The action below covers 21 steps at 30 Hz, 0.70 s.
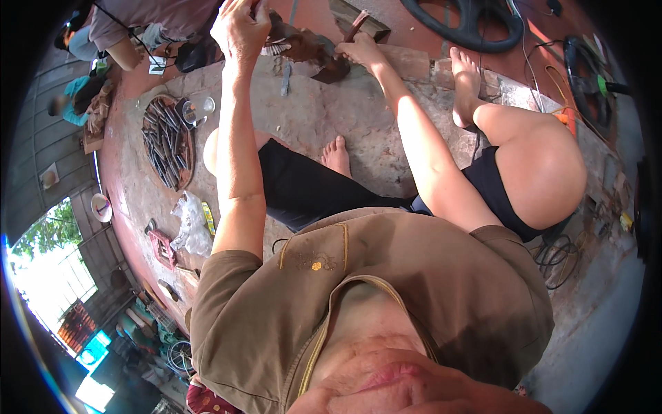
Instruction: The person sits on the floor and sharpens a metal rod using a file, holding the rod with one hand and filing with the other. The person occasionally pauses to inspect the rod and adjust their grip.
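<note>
My left hand (239,33) is raised at the top edge with its fingers curled in. What they hold, if anything, is hidden from me. Beside it, a dark brown carved wooden piece (310,50) lies on the floor between my two hands. My right hand (362,52) is closed around a reddish-brown wooden stick (357,25), which points up and away from me. A flat grey metal tool (285,79) rests on the floor just on the near side of the carving.
To the left sits a round tray (189,153) filled with many slim metal carving tools. A clear plastic bag (191,224) and a small pink stool (163,248) are nearer. A black wheel-like ring (476,24) and cables (562,255) lie to the right. Another person (155,21) is at the upper left.
</note>
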Motion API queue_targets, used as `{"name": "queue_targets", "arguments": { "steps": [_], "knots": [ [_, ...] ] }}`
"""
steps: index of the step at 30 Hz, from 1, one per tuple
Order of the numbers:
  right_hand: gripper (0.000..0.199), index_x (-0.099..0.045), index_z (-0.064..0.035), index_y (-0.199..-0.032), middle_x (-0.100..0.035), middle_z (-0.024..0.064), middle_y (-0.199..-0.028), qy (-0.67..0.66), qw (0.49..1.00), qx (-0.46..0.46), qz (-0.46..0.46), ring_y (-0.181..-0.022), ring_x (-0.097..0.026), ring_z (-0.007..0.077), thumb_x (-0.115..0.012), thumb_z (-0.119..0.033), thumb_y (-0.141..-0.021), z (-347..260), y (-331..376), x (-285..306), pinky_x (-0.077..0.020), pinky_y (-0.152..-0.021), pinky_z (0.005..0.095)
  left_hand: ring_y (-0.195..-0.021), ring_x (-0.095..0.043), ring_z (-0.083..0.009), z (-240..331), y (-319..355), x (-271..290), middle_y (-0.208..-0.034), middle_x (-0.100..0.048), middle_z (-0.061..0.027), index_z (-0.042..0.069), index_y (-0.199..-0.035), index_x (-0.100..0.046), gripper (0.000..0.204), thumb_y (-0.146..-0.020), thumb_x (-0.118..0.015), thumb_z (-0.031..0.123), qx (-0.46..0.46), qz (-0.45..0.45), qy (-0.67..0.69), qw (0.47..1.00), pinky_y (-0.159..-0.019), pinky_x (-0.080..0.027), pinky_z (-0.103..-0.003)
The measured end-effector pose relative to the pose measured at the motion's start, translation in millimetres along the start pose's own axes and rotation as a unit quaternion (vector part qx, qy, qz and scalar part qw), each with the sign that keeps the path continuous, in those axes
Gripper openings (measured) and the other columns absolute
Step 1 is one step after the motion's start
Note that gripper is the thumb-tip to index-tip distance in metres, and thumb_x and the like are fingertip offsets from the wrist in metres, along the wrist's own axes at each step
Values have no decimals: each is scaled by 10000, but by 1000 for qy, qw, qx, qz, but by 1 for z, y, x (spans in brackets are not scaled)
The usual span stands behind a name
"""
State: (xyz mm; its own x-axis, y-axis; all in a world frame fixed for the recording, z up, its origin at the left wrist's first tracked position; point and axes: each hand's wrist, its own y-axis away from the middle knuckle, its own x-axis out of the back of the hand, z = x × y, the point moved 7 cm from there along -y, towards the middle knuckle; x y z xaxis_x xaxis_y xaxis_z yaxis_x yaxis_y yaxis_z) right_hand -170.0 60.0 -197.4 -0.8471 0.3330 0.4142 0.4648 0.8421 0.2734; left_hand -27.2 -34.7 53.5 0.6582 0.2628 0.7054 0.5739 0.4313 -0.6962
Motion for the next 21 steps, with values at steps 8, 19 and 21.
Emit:
{"name": "queue_targets", "arguments": {
  "steps": [8,19,21],
  "knots": [
    [350,-717,7,-746,-696,113,-709,-244,967,37,64,-696,-672,202,-756,-331,-661,2,-10,10,-503,-654,321,-716,-614,-223,3,0,0,-718,-646,-33,137,-799,-695,70,-789,-687,206,-15,10,-5,1000,-657,-494,-323],
    [317,-666,61,-729,-652,138,-696,-41,998,29,-47,-679,-637,240,-698,-249,-667,10,-11,-1,-485,-633,354,-704,-617,-231,7,-3,-1,-726,-652,-35,102,-711,-641,76,-723,-702,147,-45,52,17,997,-617,-498,-325],
    [185,-650,15,-674,-584,44,-613,7,997,73,-5,-510,-527,112,-676,-168,-693,0,3,-11,-376,-451,275,-709,-618,-241,-3,3,8,-723,-648,-40,104,-728,-643,55,-734,-687,136,-25,43,13,999,-621,-502,-336]
  ]
}}
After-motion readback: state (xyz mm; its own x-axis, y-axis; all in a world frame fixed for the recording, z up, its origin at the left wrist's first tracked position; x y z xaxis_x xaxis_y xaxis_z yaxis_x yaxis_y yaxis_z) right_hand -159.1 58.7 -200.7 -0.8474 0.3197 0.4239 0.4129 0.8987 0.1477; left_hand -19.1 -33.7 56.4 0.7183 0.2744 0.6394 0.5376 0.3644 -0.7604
